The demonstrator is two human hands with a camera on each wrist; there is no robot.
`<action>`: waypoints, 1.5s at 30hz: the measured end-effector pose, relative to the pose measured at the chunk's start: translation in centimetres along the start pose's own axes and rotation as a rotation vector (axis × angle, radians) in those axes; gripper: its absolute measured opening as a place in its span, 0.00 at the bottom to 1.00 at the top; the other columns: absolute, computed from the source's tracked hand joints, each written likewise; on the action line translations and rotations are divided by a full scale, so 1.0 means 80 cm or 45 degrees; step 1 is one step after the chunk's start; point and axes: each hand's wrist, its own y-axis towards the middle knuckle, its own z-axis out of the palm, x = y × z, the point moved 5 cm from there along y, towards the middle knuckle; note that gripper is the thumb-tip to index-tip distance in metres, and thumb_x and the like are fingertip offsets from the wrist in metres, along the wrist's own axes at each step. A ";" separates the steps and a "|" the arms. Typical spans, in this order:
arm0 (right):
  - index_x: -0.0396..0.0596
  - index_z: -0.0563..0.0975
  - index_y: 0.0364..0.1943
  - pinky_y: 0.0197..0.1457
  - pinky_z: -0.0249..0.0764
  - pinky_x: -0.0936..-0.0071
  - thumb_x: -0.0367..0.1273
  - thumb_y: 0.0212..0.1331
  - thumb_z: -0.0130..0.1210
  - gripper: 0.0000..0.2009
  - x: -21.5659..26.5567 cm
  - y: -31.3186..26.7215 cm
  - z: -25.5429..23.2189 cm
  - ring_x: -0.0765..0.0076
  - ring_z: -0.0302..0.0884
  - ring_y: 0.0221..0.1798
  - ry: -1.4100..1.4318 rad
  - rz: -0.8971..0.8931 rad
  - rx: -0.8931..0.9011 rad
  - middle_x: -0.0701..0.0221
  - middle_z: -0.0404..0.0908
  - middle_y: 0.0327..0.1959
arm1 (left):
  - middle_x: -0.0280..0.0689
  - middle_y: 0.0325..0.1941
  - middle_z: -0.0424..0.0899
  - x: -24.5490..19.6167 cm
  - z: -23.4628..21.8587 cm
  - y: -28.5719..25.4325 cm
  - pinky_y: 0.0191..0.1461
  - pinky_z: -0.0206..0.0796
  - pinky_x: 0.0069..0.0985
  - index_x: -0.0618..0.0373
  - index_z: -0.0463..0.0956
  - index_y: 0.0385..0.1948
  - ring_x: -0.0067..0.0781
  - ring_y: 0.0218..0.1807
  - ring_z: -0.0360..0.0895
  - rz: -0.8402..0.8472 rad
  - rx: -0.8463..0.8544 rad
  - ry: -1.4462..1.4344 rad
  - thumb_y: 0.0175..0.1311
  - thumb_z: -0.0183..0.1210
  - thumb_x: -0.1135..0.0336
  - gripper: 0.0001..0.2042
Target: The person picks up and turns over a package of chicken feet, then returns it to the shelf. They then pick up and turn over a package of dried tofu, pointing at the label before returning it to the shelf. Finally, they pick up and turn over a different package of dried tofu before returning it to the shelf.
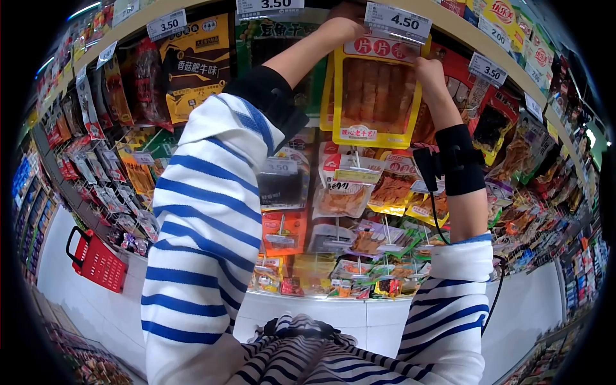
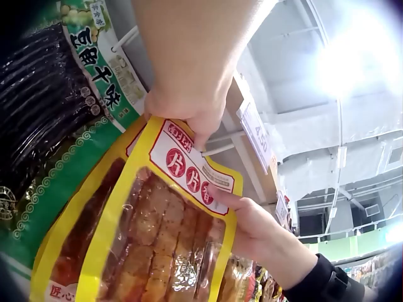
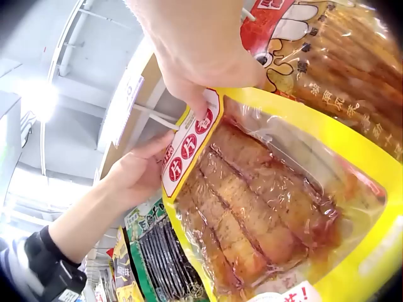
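A yellow-edged snack packet point(image 1: 378, 83) with a clear window and brown slabs inside hangs upright below the 4.50 price tag point(image 1: 398, 24). My left hand point(image 1: 344, 27) pinches its top edge from the left, partly behind the tag in the head view. At the upper right edge my right hand point(image 1: 430, 74) grips the same packet, its thumb on the printed front in the right wrist view; the fingers behind are hidden. Another yellow packet point(image 2: 94, 195) hangs just behind. A white peg point(image 2: 221, 148) passes close to the packet's top.
Left of the packet hangs a green bag of dark strips point(image 2: 69, 145). A red bag point(image 3: 340, 63) of brown strips crowds the right side. More packets point(image 1: 346, 186) hang on pegs below. The shelf edge point(image 1: 443, 35) runs overhead. A red basket point(image 1: 99, 262) stands on the floor at left.
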 end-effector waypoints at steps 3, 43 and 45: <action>0.34 0.74 0.35 0.31 0.65 0.78 0.42 0.43 0.60 0.23 -0.011 0.005 0.005 0.74 0.70 0.29 0.019 0.062 0.004 0.69 0.74 0.31 | 0.48 0.28 0.78 0.018 0.001 0.004 0.33 0.64 0.27 0.63 0.74 0.30 0.36 0.31 0.75 -0.169 0.028 0.014 0.41 0.54 0.75 0.11; 0.43 0.68 0.41 0.46 0.65 0.73 0.30 0.53 0.47 0.11 -0.207 -0.544 0.091 0.72 0.70 0.41 1.042 0.882 0.695 0.67 0.72 0.38 | 0.36 0.42 0.71 -0.301 0.028 -0.633 0.46 0.62 0.18 0.59 0.61 0.46 0.22 0.46 0.69 -1.580 -0.614 -0.298 0.54 0.50 0.77 0.16; 0.43 0.68 0.41 0.47 0.65 0.72 0.29 0.54 0.46 0.11 -0.205 -0.568 0.107 0.72 0.70 0.41 1.066 1.002 0.777 0.66 0.73 0.38 | 0.35 0.41 0.71 -0.314 0.011 -0.648 0.46 0.62 0.18 0.59 0.61 0.46 0.21 0.45 0.70 -1.615 -0.653 -0.238 0.54 0.50 0.77 0.17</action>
